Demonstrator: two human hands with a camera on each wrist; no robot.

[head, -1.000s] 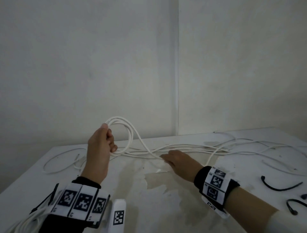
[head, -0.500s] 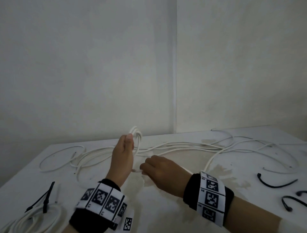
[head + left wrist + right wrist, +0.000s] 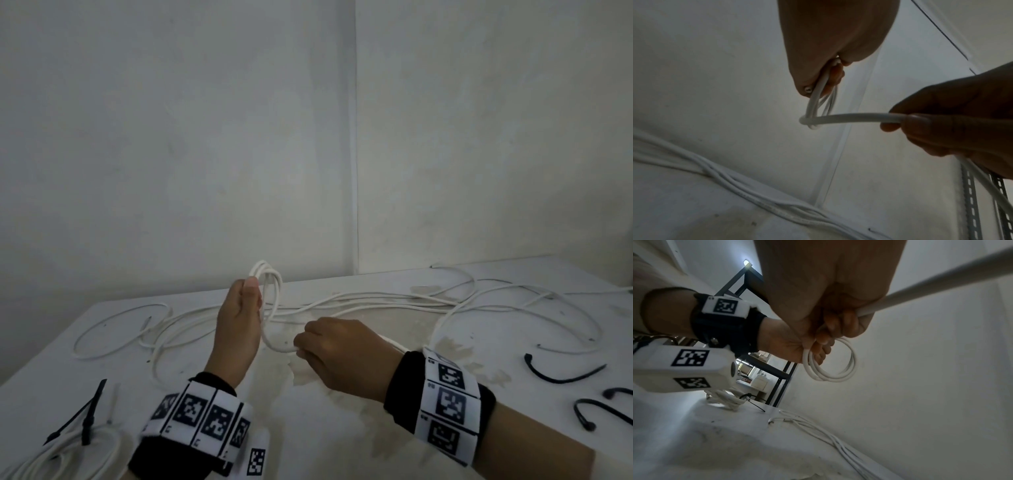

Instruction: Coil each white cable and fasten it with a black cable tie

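Note:
My left hand (image 3: pixel 243 308) grips a small coil of white cable (image 3: pixel 269 284) upright above the table; the coil (image 3: pixel 830 363) shows as a few loops in the right wrist view. My right hand (image 3: pixel 329 346) pinches the free run of the same cable (image 3: pixel 851 117) just right of the coil, and the cable trails off to the right behind it. Loose white cables (image 3: pixel 394 301) sprawl across the back of the white table (image 3: pixel 342 428). Black cable ties (image 3: pixel 561 371) lie at the right.
A coiled white cable fastened with a black tie (image 3: pixel 78 431) lies at the near left corner. More loose cable loops (image 3: pixel 120 329) lie at the left. Walls meet in a corner behind the table. A dark metal shelf frame (image 3: pixel 777 382) stands beyond the table's left end.
My left hand carried the coil right and nearer. My right hand left the table, took hold of the cable and drew it toward the coil.

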